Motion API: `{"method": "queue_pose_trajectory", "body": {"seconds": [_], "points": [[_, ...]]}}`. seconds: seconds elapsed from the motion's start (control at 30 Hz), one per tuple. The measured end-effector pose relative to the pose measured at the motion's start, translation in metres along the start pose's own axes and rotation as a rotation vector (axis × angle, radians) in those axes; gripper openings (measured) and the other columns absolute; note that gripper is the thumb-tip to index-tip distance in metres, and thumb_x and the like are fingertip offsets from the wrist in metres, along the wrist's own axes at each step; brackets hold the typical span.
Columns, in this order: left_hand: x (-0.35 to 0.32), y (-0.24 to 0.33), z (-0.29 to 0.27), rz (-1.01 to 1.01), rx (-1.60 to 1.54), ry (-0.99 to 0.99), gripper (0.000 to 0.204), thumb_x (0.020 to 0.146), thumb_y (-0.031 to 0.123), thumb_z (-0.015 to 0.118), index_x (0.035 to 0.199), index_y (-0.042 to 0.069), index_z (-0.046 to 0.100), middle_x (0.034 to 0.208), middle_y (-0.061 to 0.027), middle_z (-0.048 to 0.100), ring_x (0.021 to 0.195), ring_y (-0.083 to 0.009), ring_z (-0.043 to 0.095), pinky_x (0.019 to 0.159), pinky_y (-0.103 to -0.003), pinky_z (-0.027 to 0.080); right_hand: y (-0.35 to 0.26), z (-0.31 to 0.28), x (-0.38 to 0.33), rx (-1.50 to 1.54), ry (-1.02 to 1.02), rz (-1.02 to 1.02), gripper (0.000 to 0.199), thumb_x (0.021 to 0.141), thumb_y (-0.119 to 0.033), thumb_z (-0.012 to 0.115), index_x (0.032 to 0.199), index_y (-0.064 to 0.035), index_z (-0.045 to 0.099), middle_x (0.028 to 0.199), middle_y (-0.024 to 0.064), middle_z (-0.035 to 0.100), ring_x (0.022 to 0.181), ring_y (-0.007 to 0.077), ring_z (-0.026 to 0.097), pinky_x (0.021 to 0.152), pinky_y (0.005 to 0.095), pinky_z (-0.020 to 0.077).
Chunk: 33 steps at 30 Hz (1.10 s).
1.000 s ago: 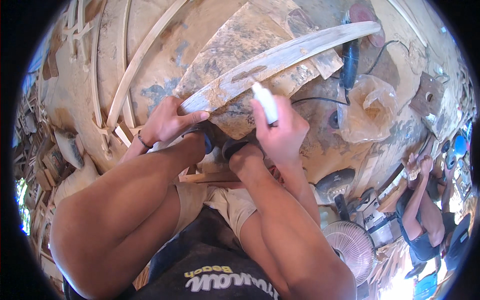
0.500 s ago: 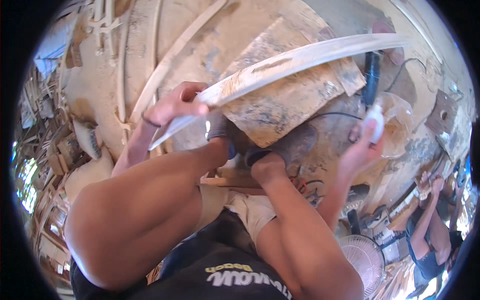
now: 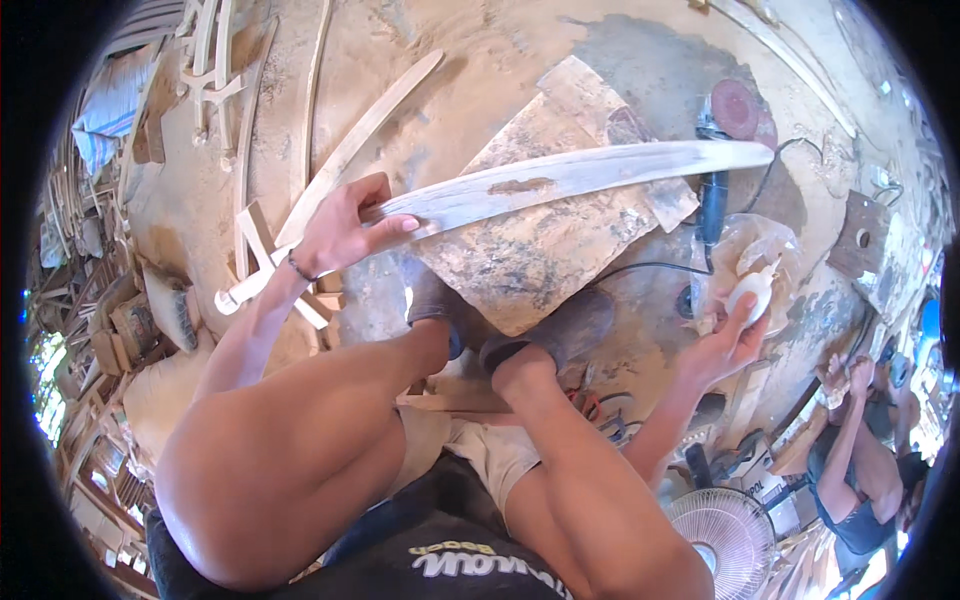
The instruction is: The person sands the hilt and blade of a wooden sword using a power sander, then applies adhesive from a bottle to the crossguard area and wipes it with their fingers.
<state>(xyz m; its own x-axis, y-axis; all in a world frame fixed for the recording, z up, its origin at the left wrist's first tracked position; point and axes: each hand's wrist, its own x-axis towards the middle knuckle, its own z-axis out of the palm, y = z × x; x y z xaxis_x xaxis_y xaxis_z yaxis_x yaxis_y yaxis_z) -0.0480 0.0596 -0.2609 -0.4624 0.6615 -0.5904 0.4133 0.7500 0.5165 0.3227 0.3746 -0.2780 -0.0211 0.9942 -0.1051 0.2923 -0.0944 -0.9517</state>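
Observation:
My left hand (image 3: 345,228) is closed round one end of a long, pale, slightly curved blade-shaped piece of wood (image 3: 590,172), with a brown patch along its face. It extends to the right over a stained board (image 3: 560,245) between my feet. By my left wrist shows a pale wooden cross-shaped hilt (image 3: 262,280); whether it joins the held piece or another on the floor I cannot tell. Over on the right, my right hand (image 3: 730,345) grips a small white nozzle bottle (image 3: 752,292), above a clear plastic bag (image 3: 790,255).
An angle grinder (image 3: 713,205) with a reddish disc lies beyond the board, its black cord trailing. Pale wooden strips (image 3: 360,140) lie at far left. A fan (image 3: 722,540) stands near my right leg, and another person (image 3: 855,470) sits at right.
The long wooden piece has tilted flatter, its far tip dropping lower and leftward, and more of its face shows. My right hand has shifted slightly lower, still with the bottle.

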Motion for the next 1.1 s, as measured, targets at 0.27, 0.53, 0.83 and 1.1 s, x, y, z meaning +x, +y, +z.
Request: {"method": "queue_pose_trajectory", "body": {"seconds": [0.27, 0.53, 0.83, 1.1], "points": [[0.013, -0.003, -0.016, 0.001, -0.382, -0.125, 0.044, 0.115, 0.038, 0.064, 0.112, -0.005, 0.074, 0.092, -0.0042, 0.065, 0.093, -0.0124, 0.056, 0.084, -0.034, 0.046, 0.008, 0.030, -0.025, 0.076, -0.273, 0.016, 0.033, 0.105, -0.007, 0.081, 0.134, 0.0043, 0.071, 0.122, 0.0088, 0.077, 0.106, 0.0138, 0.071, 0.090, 0.0280, 0.0562], [0.051, -0.003, -0.042, 0.140, -0.592, -0.186, 0.050, 0.112, 0.013, 0.067, 0.157, -0.006, 0.059, 0.139, -0.0097, 0.074, 0.129, -0.0132, 0.065, 0.114, -0.033, 0.050, 0.015, 0.078, -0.040, -0.276, -0.385, -0.386, 0.033, 0.095, -0.002, 0.088, 0.126, -0.0002, 0.078, 0.122, 0.0110, 0.078, 0.109, 0.0238, 0.074, 0.095, 0.0381, 0.0593], [0.050, 0.009, -0.031, 0.094, -0.655, -0.199, 0.050, 0.113, 0.013, 0.068, 0.159, -0.004, 0.059, 0.139, -0.0096, 0.076, 0.125, -0.0134, 0.069, 0.113, -0.032, 0.052, 0.014, 0.091, -0.033, -0.329, -0.353, -0.507, 0.031, 0.095, -0.003, 0.087, 0.125, 0.0000, 0.078, 0.115, 0.0110, 0.077, 0.104, 0.0249, 0.073, 0.089, 0.0385, 0.0594], [0.051, 0.008, -0.020, 0.015, -0.749, -0.156, 0.050, 0.114, 0.013, 0.065, 0.162, -0.003, 0.057, 0.146, -0.0087, 0.073, 0.132, -0.0142, 0.067, 0.116, -0.032, 0.050, 0.007, 0.067, -0.078, -0.331, -0.422, -0.652, 0.031, 0.097, -0.002, 0.083, 0.128, -0.0027, 0.077, 0.091, 0.0057, 0.068, 0.072, 0.0165, 0.062, 0.065, 0.0357, 0.0514]]}}
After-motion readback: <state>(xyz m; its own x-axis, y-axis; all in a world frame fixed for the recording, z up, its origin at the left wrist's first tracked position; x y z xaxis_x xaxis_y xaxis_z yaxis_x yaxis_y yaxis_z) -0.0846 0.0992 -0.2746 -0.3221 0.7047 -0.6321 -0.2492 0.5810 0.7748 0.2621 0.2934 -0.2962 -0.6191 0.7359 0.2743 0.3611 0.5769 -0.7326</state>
